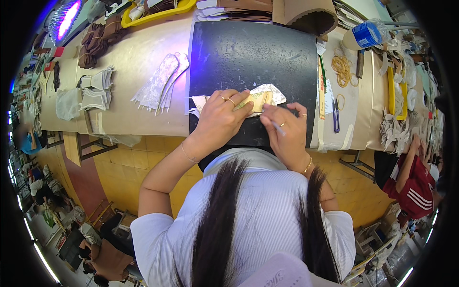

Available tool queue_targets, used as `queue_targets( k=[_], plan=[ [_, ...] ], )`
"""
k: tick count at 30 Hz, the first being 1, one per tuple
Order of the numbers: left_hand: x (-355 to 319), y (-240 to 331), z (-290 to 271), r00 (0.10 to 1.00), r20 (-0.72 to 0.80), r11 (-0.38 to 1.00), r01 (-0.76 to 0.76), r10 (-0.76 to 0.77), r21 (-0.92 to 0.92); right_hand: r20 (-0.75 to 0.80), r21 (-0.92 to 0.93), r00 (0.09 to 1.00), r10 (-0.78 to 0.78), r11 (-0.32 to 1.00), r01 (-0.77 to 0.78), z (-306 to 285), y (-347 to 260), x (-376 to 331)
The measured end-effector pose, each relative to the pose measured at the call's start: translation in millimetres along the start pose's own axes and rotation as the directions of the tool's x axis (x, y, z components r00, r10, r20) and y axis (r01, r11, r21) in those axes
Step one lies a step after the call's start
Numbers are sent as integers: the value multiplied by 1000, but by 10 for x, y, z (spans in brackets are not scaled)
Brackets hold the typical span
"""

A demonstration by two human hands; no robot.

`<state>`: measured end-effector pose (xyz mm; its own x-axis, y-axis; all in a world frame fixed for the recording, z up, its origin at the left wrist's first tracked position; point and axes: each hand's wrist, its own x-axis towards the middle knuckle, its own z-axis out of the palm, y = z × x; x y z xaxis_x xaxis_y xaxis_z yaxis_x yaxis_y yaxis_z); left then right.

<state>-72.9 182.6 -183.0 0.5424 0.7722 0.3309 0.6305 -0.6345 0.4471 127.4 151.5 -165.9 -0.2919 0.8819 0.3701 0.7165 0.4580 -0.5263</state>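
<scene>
On the black work mat (253,52) lies a pale patterned cut piece (274,90), its frayed or notched end showing at the left. A small yellowish template (260,98) rests on top of it. My left hand (224,114) presses the template down with thumb and fingers, its palm hiding the middle of the piece. Closed beside it, my right hand (288,128) grips a slim grey pen-like tool (278,128), whose tip sits near the template's right edge. Left of the mat are several similar patterned pieces (165,79) in a loose stack.
Purple thread snips (336,117), rubber bands (341,69) and a blue-labelled container (366,35) are at the right. White cut pieces (97,88) and brown bundles (98,43) lie left. A yellow tray (158,13) stands behind. A person in red (413,184) works at the far right.
</scene>
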Motion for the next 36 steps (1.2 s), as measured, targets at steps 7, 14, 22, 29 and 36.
queue_targets(
  k=[7,14,22,29,36],
  plan=[
    [18,-50,-32,999,-33,998,-19,17,-58,-168,228,980,103,972,-63,-52,154,-48],
    [-31,-223,-323,946,-82,928,288,-314,-235,-176,387,974,141,920,-64,163,211,-121],
    [-430,-976,-818,805,-363,845,529,-469,83,-129,362,978,167,926,-110,185,220,-145],
    [-610,-1320,-552,765,-356,786,607,-536,121,-206,393,967,151,918,-60,180,224,-108],
    [-117,-91,-207,967,-114,972,223,-230,-69,-184,545,937,297,824,-154,179,284,-160]
  ],
)
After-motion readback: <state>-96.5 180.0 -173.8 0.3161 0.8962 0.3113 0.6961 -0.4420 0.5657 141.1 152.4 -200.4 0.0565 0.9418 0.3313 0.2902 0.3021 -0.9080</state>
